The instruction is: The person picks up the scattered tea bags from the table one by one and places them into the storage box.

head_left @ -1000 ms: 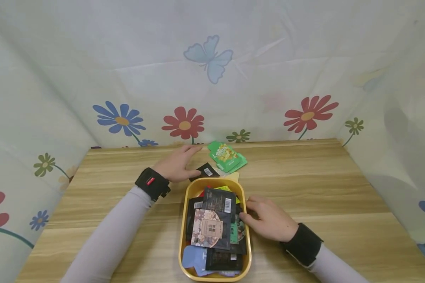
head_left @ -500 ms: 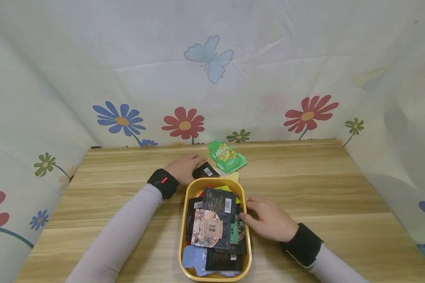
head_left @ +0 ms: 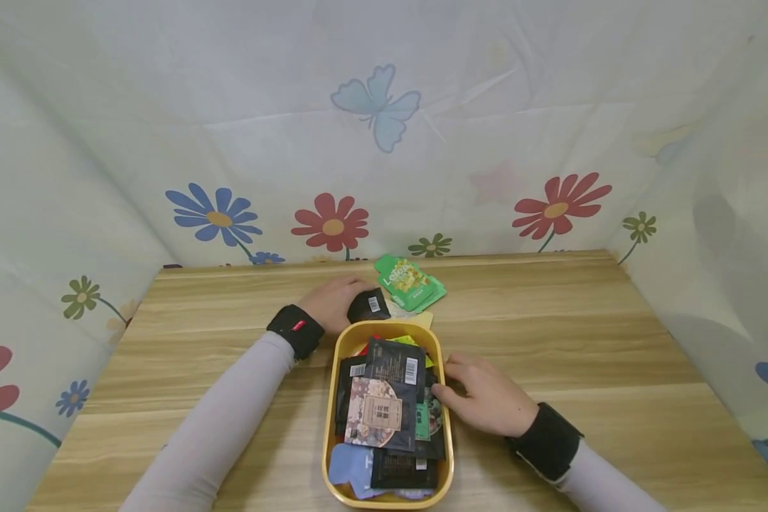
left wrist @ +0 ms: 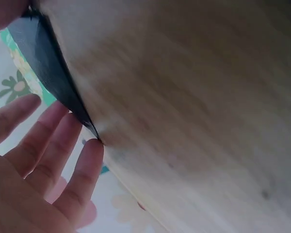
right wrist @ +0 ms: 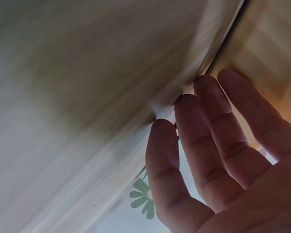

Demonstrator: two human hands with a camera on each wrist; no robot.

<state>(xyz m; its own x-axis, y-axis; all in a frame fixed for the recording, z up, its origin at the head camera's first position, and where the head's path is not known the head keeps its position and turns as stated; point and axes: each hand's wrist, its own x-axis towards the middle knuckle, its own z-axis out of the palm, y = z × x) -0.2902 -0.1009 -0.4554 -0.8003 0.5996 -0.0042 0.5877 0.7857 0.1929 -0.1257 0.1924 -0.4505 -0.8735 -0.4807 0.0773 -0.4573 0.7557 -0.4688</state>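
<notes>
Behind the basket, my left hand [head_left: 334,304] pinches a black sachet [head_left: 368,306] with a white barcode label. In the left wrist view, the black sachet [left wrist: 58,73] stands tilted off the wood between the fingertips and the thumb, which is mostly cut off. My right hand [head_left: 489,395] rests against the right side of a yellow basket [head_left: 449,455], thumb tip at its rim. The right wrist view shows its slightly bent fingers [right wrist: 199,141] touching the tabletop beside the basket wall. Inside the basket lie several sachets, with a floral-printed one [head_left: 376,412] on top.
Green sachets [head_left: 411,283] lie stacked near the back edge of the wooden table [head_left: 582,320]. A pale yellow packet [head_left: 424,318] lies partly behind the basket's far rim. A white flower-printed curtain [head_left: 448,163] encloses the back and sides.
My left hand has moved right and toward the basket, its fingers closing on the black sachet, which now tilts and bends. The right hand and basket have stayed in place.
</notes>
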